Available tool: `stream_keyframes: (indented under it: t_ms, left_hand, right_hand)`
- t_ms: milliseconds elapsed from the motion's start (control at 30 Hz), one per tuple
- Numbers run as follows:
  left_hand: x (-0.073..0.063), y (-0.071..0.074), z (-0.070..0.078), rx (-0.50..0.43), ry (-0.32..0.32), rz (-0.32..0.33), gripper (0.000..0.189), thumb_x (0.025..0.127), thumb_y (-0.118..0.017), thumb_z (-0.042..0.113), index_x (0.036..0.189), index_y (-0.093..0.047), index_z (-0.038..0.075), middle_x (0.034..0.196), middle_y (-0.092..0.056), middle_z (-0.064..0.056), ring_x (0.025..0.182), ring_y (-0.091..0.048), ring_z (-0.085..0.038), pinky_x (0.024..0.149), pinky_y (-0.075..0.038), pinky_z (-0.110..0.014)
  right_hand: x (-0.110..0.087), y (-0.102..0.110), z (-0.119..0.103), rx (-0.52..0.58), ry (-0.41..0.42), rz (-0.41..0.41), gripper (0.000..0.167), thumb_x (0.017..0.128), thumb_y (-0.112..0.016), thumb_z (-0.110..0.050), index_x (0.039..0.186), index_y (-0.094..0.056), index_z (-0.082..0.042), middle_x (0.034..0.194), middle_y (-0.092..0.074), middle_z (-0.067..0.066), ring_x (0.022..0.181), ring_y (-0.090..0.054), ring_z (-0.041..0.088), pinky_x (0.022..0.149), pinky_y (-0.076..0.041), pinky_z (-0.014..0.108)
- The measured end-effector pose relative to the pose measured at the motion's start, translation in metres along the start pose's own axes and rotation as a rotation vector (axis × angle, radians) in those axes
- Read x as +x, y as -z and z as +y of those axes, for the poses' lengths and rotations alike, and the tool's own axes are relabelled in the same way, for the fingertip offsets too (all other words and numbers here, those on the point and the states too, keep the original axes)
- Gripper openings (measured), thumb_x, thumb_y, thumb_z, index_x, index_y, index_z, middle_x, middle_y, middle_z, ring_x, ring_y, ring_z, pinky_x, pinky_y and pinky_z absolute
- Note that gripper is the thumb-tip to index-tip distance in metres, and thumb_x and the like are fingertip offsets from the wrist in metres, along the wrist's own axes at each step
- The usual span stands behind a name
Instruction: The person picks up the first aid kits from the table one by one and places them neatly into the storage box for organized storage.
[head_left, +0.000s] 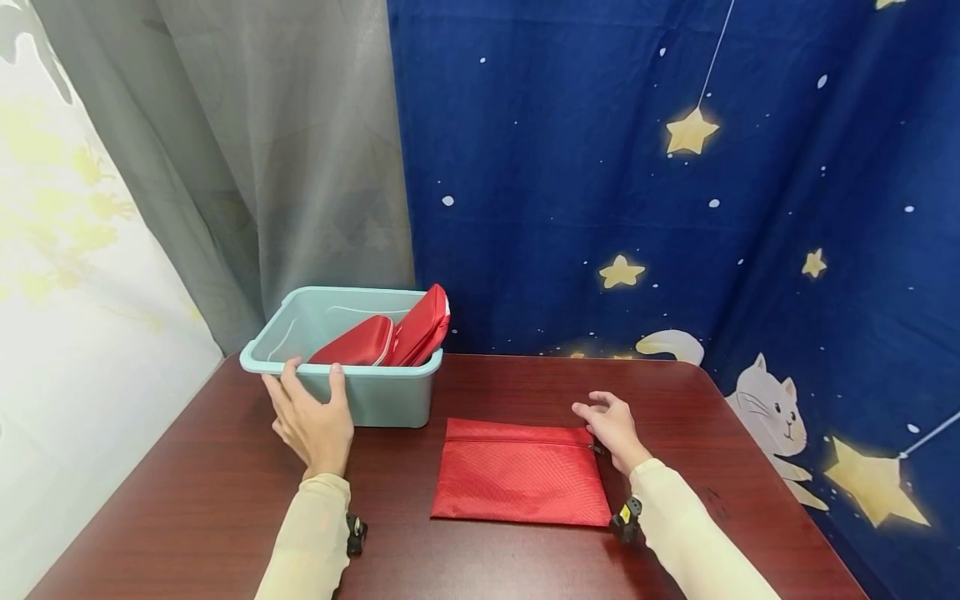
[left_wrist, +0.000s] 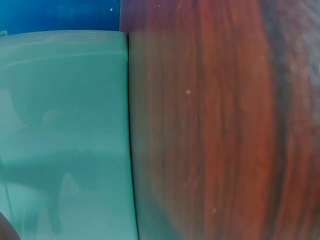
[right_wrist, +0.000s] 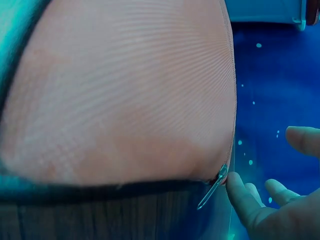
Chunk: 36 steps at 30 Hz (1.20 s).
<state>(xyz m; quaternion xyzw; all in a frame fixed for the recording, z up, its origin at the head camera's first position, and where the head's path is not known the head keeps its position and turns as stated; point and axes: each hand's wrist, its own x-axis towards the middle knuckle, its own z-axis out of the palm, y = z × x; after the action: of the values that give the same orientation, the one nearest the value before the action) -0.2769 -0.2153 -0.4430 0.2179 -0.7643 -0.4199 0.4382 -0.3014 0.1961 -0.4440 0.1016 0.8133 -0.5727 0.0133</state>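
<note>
My left hand [head_left: 318,421] is at the front of a light teal plastic bin [head_left: 390,396], fingertips and thumb against its front rim. In the left wrist view the bin's wall [left_wrist: 65,125] fills the left side, and only a bit of a fingertip shows in the corner. A flat red zippered pouch [head_left: 521,479] lies on the table right of the bin. Beside the pouch's upper right corner hovers my right hand [head_left: 615,429], fingers loosely bent and holding nothing. The right wrist view shows a fingertip close to the metal zipper pull [right_wrist: 212,185]; contact is unclear.
Inside the bin lean two red cases, one lower [head_left: 356,342] and one taller [head_left: 420,329] that sticks out over the right rim. The dark red wooden table [head_left: 405,558] ends at a blue star-patterned curtain [head_left: 525,208] and a grey curtain [head_left: 330,167].
</note>
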Motion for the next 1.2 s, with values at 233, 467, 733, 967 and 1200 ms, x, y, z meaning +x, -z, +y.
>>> stream_keyframes:
  t_ms: [233, 467, 733, 967, 1200]
  left_hand:
    - [-0.001, 0.001, -0.001, 0.003, 0.010, -0.008, 0.058, 0.093, -0.059, 0.051, 0.141, -0.044, 0.022, 0.165, -0.018, -0.006, 0.147, -0.025, -0.028, 0.095, -0.027, -0.057]
    - [0.000, 0.001, 0.000, 0.001, 0.011, -0.008, 0.058, 0.093, -0.059, 0.050, 0.141, -0.044, 0.022, 0.165, -0.017, -0.006, 0.147, -0.025, -0.028, 0.095, -0.028, -0.057]
    - [-0.001, 0.001, -0.001, 0.007, 0.016, -0.009, 0.059, 0.092, -0.059, 0.051, 0.141, -0.044, 0.022, 0.165, -0.018, -0.008, 0.148, -0.024, -0.028, 0.097, -0.027, -0.058]
    - [-0.001, 0.001, 0.000, 0.007, 0.015, -0.010, 0.059, 0.092, -0.058, 0.052, 0.141, -0.044, 0.022, 0.165, -0.017, -0.008, 0.147, -0.024, -0.029, 0.097, -0.027, -0.058]
    - [-0.001, -0.001, 0.000, 0.008, 0.007, 0.000, 0.059, 0.092, -0.059, 0.052, 0.141, -0.045, 0.022, 0.164, -0.019, -0.008, 0.147, -0.026, -0.028, 0.096, -0.027, -0.058]
  right_hand:
    - [-0.001, 0.003, 0.005, -0.055, 0.009, -0.003, 0.055, 0.092, -0.069, -0.021, 0.137, -0.049, 0.004, 0.123, -0.058, 0.028, 0.103, -0.066, 0.035, 0.092, -0.052, 0.042]
    - [-0.005, 0.008, 0.013, -0.110, 0.010, -0.061, 0.059, 0.093, -0.069, -0.022, 0.141, -0.047, 0.004, 0.129, -0.056, 0.030, 0.113, -0.060, 0.036, 0.095, -0.050, 0.046]
    - [-0.009, 0.007, 0.013, -0.119, 0.033, -0.108, 0.067, 0.091, -0.072, -0.025, 0.145, -0.044, 0.004, 0.136, -0.052, 0.032, 0.122, -0.056, 0.040, 0.091, -0.052, 0.045]
    - [-0.011, 0.004, 0.012, -0.159, 0.058, -0.109, 0.070, 0.088, -0.075, -0.024, 0.144, -0.045, 0.004, 0.135, -0.053, 0.032, 0.123, -0.055, 0.041, 0.096, -0.050, 0.047]
    - [-0.011, 0.005, 0.017, -0.268, 0.117, -0.144, 0.077, 0.081, -0.082, -0.027, 0.143, -0.047, 0.005, 0.133, -0.057, 0.028, 0.121, -0.055, 0.042, 0.099, -0.046, 0.052]
